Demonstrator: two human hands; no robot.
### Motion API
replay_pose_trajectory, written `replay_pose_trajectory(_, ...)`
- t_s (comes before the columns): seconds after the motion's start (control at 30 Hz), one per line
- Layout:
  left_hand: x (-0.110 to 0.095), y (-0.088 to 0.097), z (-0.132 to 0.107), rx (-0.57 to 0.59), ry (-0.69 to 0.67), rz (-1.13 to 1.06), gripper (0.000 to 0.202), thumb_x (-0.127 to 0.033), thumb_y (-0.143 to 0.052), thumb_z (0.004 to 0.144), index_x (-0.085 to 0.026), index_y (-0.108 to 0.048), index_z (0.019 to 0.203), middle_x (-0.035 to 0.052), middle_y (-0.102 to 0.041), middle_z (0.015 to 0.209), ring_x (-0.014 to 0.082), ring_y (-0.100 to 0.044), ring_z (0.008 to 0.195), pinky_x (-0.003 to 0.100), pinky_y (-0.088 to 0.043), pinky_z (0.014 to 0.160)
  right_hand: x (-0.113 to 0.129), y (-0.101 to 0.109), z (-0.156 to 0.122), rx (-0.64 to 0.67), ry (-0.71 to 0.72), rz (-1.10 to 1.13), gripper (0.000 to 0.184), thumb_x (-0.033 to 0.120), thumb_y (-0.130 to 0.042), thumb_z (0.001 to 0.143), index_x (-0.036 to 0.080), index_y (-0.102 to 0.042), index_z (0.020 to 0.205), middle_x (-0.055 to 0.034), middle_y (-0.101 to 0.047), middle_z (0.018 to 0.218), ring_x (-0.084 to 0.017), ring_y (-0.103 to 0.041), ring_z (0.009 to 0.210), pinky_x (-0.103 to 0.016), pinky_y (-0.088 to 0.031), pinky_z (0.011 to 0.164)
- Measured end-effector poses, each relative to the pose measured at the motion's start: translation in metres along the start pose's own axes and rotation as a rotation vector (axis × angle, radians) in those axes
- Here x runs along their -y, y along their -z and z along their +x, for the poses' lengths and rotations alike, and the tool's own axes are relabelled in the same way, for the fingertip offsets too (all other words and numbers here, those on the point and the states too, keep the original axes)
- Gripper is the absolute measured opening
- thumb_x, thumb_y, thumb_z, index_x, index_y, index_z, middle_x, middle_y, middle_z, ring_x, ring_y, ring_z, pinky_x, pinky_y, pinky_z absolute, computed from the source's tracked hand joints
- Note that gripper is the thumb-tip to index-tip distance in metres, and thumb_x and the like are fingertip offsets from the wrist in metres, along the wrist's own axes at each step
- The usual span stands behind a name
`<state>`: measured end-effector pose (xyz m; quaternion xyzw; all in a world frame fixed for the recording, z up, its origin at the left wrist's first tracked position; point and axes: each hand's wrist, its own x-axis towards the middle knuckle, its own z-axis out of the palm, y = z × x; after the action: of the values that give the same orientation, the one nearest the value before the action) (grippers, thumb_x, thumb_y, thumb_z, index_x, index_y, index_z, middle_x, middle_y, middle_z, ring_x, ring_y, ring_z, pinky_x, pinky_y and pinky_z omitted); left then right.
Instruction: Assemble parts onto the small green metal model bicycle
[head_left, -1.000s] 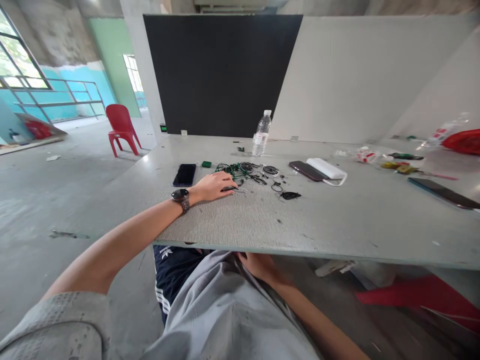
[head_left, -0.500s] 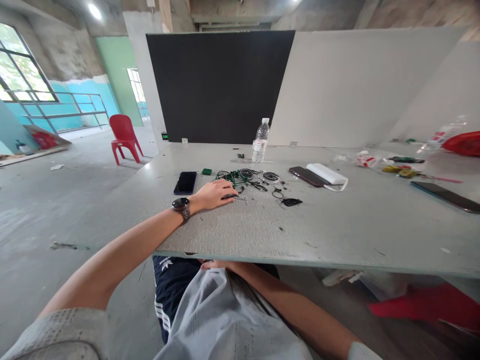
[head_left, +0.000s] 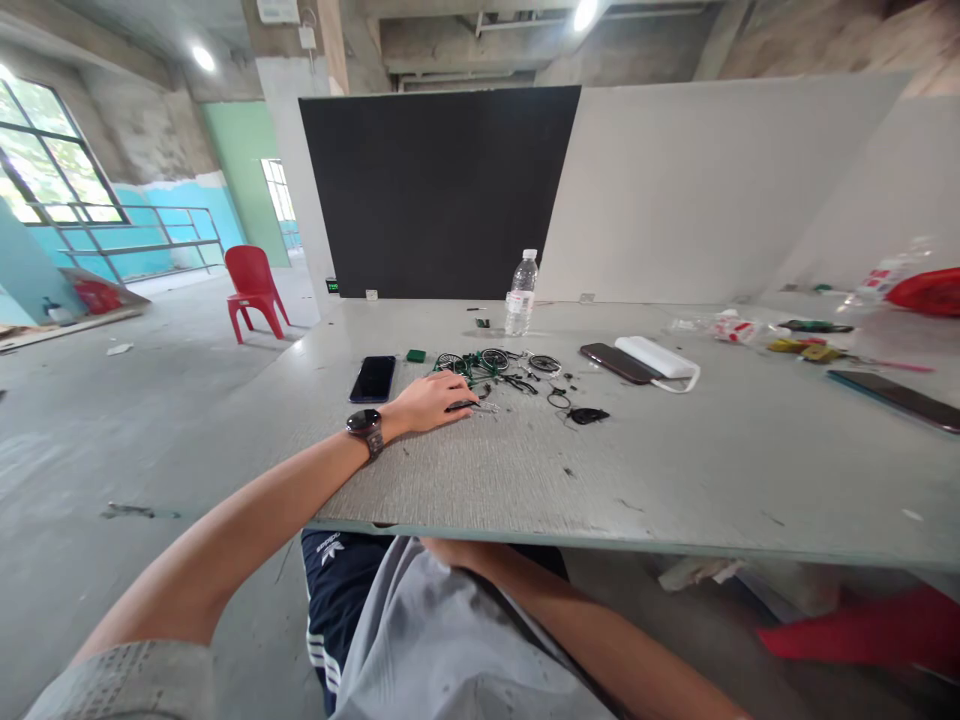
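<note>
My left hand (head_left: 433, 402), with a dark watch (head_left: 364, 424) on its wrist, rests on the table. Its fingers are closed round a slim dark pointed piece (head_left: 463, 404), whose exact kind I cannot make out. Just beyond the fingertips lie green and black model bicycle parts (head_left: 517, 383), among them several spoked wheels (head_left: 544, 365). Small clear bits (head_left: 489, 408) are scattered beside the hand. Below the table edge, my right hand (head_left: 444, 551) lies in my lap, its fingers hidden.
A phone (head_left: 373, 379) and a green block (head_left: 415, 356) lie left of the parts. A water bottle (head_left: 522, 295) stands behind them. To the right are a phone (head_left: 621, 363), a white power bank (head_left: 658, 358) and another phone (head_left: 896, 398). A black pouch-like piece (head_left: 589, 415) lies nearer.
The view has tilted up slightly, so the table appears lower. My left hand stays at the same spot with the dark piece; my right hand has slipped further under the table edge.
</note>
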<state>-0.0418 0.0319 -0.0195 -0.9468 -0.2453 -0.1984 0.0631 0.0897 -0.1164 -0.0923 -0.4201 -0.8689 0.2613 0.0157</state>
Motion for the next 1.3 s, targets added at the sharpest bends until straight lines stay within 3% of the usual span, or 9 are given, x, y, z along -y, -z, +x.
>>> replay_pose_trajectory(0.1,-0.001,0.001,0.000,-0.002,0.007,0.004,0.030,-0.040,-0.052,0.107,-0.023,-0.070,0.125,0.0080,-0.069,0.122,0.0235,-0.064,0.116,0.036,-0.054,0.093,0.005,-0.014,-0.014,0.118,0.014,0.041,0.013,0.045,-0.060,0.094,0.046,-0.070,0.101,0.0121,-0.078,0.115,-0.025,-0.073,0.103,-0.034,-0.055,0.073)
replay_pose_trajectory(0.17,-0.001,0.001,0.000,-0.005,0.014,0.005,0.029,-0.040,-0.052,0.107,-0.024,-0.070,0.124,0.0076,-0.069,0.122,0.0234,-0.064,0.116,0.036,-0.054,0.094,0.016,-0.011,-0.031,0.267,0.186,0.064,0.011,0.040,-0.061,0.085,0.037,-0.070,0.090,0.0083,-0.081,0.103,-0.024,-0.075,0.097,-0.032,-0.051,0.070)
replay_pose_trajectory(0.27,-0.001,0.001,-0.001,-0.005,0.016,-0.001,0.029,-0.039,-0.052,0.107,-0.025,-0.070,0.125,0.0072,-0.070,0.121,0.0229,-0.065,0.116,0.036,-0.054,0.094,0.037,0.031,-0.060,0.349,0.448,0.164,0.022,0.034,-0.050,0.096,0.027,-0.071,0.092,0.0014,-0.080,0.099,-0.018,-0.073,0.090,-0.029,-0.050,0.075)
replay_pose_trajectory(0.43,0.002,-0.001,-0.001,-0.007,0.024,0.000,0.030,-0.040,-0.053,0.106,-0.024,-0.070,0.126,0.0079,-0.070,0.124,0.0240,-0.064,0.117,0.037,-0.055,0.095,0.024,0.163,-0.068,-0.126,0.260,0.064,0.029,0.043,-0.052,0.103,0.022,-0.071,0.101,-0.0021,-0.075,0.082,-0.013,-0.059,0.063,-0.029,-0.043,0.061)
replay_pose_trajectory(0.53,0.002,-0.001,-0.001,-0.009,0.010,0.001,0.030,-0.040,-0.053,0.106,-0.024,-0.070,0.125,0.0079,-0.070,0.122,0.0238,-0.065,0.115,0.037,-0.054,0.095,-0.031,0.222,-0.044,-0.465,0.071,-0.183,0.033,0.047,-0.051,0.103,0.021,-0.071,0.099,-0.0069,-0.073,0.084,-0.017,-0.061,0.066,-0.033,-0.044,0.064)
replay_pose_trajectory(0.6,0.002,0.000,0.000,-0.008,0.005,0.004,0.030,-0.040,-0.053,0.106,-0.025,-0.070,0.125,0.0079,-0.070,0.122,0.0235,-0.065,0.115,0.036,-0.054,0.096,-0.076,0.238,-0.028,-0.515,-0.122,-0.352,0.031,0.045,-0.053,0.101,0.020,-0.071,0.097,-0.0100,-0.074,0.087,-0.021,-0.065,0.072,-0.035,-0.045,0.065)
replay_pose_trajectory(0.8,0.001,0.003,-0.001,-0.014,0.002,0.018,0.030,-0.041,-0.053,0.106,-0.025,-0.071,0.123,0.0073,-0.070,0.120,0.0227,-0.066,0.112,0.035,-0.054,0.093,-0.154,0.214,-0.010,-0.520,-0.257,-0.411,0.037,0.048,-0.054,0.099,0.020,-0.072,0.114,-0.0135,-0.077,0.114,-0.028,-0.072,0.099,-0.038,-0.052,0.077)
replay_pose_trajectory(1.13,0.007,0.002,-0.003,-0.019,-0.006,0.030,0.031,-0.040,-0.051,0.107,-0.024,-0.071,0.126,0.0073,-0.071,0.118,0.0222,-0.067,0.109,0.034,-0.054,0.089,-0.142,0.199,-0.010,-0.389,-0.249,-0.399,0.032,0.026,-0.053,0.099,0.022,-0.076,0.120,-0.0112,-0.077,0.124,-0.029,-0.072,0.108,-0.041,-0.055,0.088)
replay_pose_trajectory(1.3,0.008,0.001,-0.003,-0.028,-0.018,0.025,0.032,-0.040,-0.051,0.107,-0.024,-0.071,0.126,0.0074,-0.070,0.118,0.0221,-0.067,0.109,0.034,-0.054,0.090,-0.142,0.194,-0.010,-0.442,-0.323,-0.445,0.027,0.038,-0.058,0.100,0.021,-0.078,0.107,-0.0120,-0.078,0.115,-0.029,-0.072,0.100,-0.037,-0.053,0.080)
